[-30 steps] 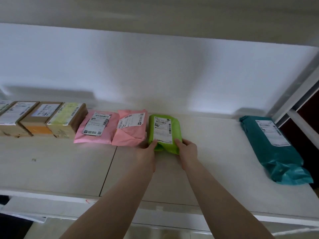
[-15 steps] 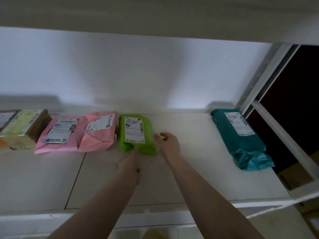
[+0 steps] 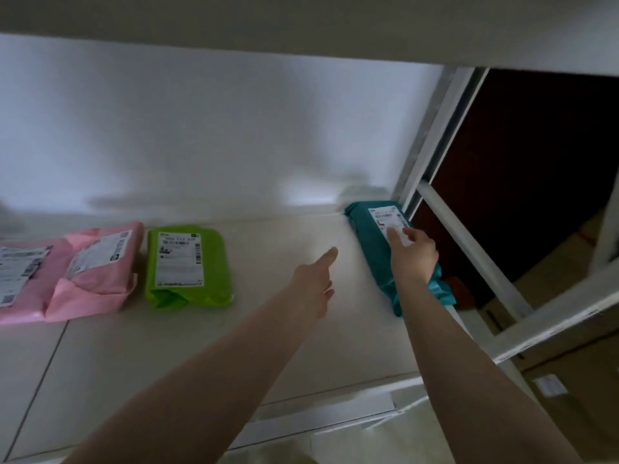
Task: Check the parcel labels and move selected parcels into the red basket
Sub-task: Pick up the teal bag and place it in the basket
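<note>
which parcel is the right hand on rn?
The teal parcel, far right of the shelf by the frame. The right hand rests on its white label; the green parcel and the pink ones lie untouched to the left.

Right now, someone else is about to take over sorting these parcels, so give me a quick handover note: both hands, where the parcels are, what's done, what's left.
Right hand: fingers resting on the label of the teal parcel at the shelf's right end, not gripping it.
Left hand: open, hovering over bare shelf, holding nothing.
Green parcel lies label up on the shelf, untouched, beside two pink parcels to its left.
Done: nothing visibly moved; the red basket is not in view.
Left: read the teal label, decide, and carry any selected parcels to the basket.
</note>
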`<state>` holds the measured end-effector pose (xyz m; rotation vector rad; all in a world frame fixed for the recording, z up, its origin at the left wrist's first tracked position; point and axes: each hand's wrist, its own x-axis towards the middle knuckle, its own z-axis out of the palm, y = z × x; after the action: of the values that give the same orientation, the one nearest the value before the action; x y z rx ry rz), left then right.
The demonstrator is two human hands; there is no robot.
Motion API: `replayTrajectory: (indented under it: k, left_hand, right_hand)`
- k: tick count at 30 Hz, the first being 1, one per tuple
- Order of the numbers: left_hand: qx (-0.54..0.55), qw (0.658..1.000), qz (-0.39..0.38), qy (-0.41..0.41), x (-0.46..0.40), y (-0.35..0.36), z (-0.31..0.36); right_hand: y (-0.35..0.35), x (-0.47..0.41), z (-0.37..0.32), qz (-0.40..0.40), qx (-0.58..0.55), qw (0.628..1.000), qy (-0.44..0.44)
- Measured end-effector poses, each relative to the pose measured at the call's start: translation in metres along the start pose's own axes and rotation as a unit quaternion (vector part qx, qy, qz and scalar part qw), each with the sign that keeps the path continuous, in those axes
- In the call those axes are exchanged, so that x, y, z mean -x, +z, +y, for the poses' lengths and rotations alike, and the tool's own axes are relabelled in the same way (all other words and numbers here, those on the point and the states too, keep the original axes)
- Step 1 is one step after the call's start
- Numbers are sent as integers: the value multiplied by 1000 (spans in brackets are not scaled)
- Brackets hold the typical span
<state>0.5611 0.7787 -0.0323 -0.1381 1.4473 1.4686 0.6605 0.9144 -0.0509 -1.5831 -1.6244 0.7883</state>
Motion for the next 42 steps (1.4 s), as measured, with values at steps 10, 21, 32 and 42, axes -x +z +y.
replayTrajectory:
  k: [10, 21, 32, 42]
  left_hand:
    - [-142, 987, -69, 14, -15, 81, -6]
    - [-88, 994, -65, -15, -23, 65, 0]
    - [-48, 998, -23, 30, -26, 11, 29]
    - [-23, 988, 104, 109, -22, -41, 42]
  right_hand:
    - [-20, -48, 43, -92, 177, 976, 84]
    - [-5, -27, 39, -126, 129, 981, 79]
    - [18, -6, 5, -213, -118, 962, 121]
    - [37, 45, -39, -218, -244, 937, 120]
